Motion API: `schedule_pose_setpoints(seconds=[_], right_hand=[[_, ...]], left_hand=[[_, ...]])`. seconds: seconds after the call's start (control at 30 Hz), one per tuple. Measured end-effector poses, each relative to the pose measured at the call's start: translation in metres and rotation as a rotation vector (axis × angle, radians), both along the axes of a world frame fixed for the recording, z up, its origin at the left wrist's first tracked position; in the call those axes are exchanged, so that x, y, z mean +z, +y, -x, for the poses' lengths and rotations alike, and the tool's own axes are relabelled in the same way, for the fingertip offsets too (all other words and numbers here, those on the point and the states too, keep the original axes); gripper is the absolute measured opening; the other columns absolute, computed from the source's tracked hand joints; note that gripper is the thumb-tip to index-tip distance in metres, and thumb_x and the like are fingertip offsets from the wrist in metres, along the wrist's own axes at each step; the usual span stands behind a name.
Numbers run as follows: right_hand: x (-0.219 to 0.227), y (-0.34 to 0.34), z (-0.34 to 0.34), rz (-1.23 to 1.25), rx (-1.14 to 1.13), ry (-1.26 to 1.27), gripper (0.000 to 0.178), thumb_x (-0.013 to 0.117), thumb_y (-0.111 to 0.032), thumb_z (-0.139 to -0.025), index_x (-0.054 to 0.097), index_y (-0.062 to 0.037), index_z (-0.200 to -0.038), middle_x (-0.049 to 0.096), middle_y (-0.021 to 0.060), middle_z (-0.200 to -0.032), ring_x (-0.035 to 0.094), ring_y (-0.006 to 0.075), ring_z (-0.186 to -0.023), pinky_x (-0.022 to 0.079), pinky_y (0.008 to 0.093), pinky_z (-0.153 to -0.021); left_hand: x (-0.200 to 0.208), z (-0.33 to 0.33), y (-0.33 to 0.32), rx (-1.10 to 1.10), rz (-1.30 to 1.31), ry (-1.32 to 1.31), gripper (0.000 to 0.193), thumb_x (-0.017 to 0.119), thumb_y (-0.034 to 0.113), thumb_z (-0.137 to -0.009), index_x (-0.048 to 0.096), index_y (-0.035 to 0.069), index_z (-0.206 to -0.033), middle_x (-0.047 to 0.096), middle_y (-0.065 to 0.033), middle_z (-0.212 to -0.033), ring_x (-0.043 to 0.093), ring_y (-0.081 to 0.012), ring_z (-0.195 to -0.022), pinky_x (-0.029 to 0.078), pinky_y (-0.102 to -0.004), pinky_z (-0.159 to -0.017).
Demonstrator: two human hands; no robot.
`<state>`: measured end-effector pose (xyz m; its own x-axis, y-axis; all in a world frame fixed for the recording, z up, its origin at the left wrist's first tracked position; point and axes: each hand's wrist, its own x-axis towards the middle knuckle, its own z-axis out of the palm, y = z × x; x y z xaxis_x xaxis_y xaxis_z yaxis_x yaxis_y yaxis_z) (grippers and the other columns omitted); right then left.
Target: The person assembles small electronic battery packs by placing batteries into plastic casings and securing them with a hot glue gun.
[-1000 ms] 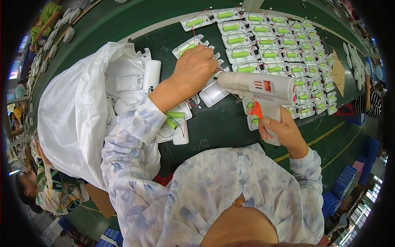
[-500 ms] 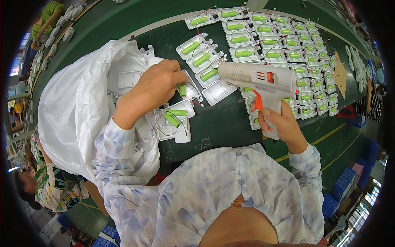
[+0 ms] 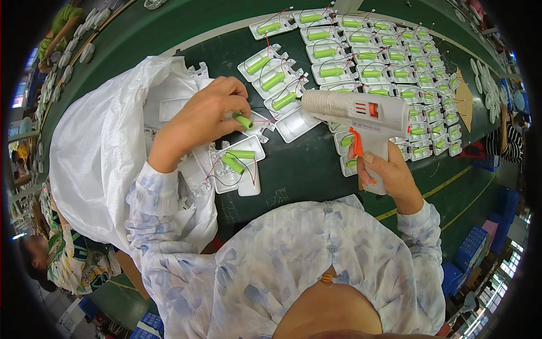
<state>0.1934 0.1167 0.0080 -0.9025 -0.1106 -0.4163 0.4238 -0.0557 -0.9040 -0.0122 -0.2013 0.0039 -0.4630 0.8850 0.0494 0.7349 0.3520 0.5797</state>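
Observation:
My left hand (image 3: 206,118) is closed on a green cylindrical battery (image 3: 243,120), holding it above a white plastic casing (image 3: 261,125) with thin red and black wires beside it. In my right hand (image 3: 389,172) is a white glue gun (image 3: 367,111) with an orange trigger, its nozzle aimed left. By the nozzle lies a casing with a green battery (image 3: 283,101) in it. Just below that is a white casing with no battery (image 3: 297,125). Nearer to me, two loose green batteries (image 3: 232,164) with wires rest on another casing (image 3: 248,183).
A large white woven sack (image 3: 96,152) holding casings stands at the left. Rows of casings with batteries (image 3: 370,56) fill the right and far side of the dark green table (image 3: 299,175). A brown cardboard piece (image 3: 464,101) lies beyond them. Other people sit at the far left.
My left hand has turned the battery from nearly upright to slanting, its end now pointing lower right. The glue gun stays almost in place, and the whole view has shifted slightly.

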Motion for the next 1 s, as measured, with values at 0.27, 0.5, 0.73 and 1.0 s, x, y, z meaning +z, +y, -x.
schedule_pose_setpoints(seconds=[0.27, 0.5, 0.73, 1.0], right_hand=[[0.007, 0.003, -0.015, 0.116, -0.057, 0.002, 0.044, 0.058, -0.022, -0.091, 0.05, 0.0049, -0.126, 0.064, 0.0122, -0.098, 0.054, 0.0111, -0.056, 0.044, 0.0261, -0.052], [0.009, -0.001, -0.029, 0.06, 0.021, -0.047, 0.027, 0.054, -0.011, -0.092, 0.057, 0.0037, -0.115, 0.059, 0.0071, -0.074, 0.051, 0.0106, -0.056, 0.041, 0.0261, -0.052], [0.007, -0.009, -0.028, 0.055, -0.013, -0.025, 0.024, 0.054, -0.013, -0.094, 0.059, 0.0029, -0.111, 0.057, 0.0046, -0.07, 0.051, 0.0097, -0.056, 0.04, 0.0255, -0.052], [0.002, -0.002, -0.035, 0.014, 0.011, -0.029, 0.047, 0.054, -0.016, -0.094, 0.038, 0.0048, -0.132, 0.061, 0.0157, -0.104, 0.053, 0.0117, -0.055, 0.042, 0.0258, -0.049]], left_hand=[[-0.008, 0.016, -0.003, 0.408, -0.197, -0.649, 0.026, 0.081, 0.003, -0.077, 0.062, 0.001, -0.093, 0.069, -0.005, -0.083, 0.063, -0.007, -0.073, 0.048, -0.018, -0.064], [-0.014, 0.007, 0.014, 0.525, -0.42, -0.907, 0.065, 0.08, 0.004, -0.078, 0.048, 0.0, -0.135, 0.067, -0.0051, -0.082, 0.067, -0.0113, -0.083, 0.052, -0.0219, -0.074], [-0.013, -0.008, 0.022, 0.441, -0.429, -0.935, 0.032, 0.079, 0.006, -0.08, 0.069, 0.004, -0.111, 0.047, 0.0091, -0.074, 0.045, -0.001, -0.068, 0.039, -0.015, -0.067], [-0.005, -0.029, 0.057, 0.22, -0.187, -0.464, 0.013, 0.067, 0.01, -0.092, 0.07, -0.002, -0.097, 0.071, -0.0062, -0.084, 0.064, -0.0101, -0.073, 0.05, -0.0242, -0.067]])
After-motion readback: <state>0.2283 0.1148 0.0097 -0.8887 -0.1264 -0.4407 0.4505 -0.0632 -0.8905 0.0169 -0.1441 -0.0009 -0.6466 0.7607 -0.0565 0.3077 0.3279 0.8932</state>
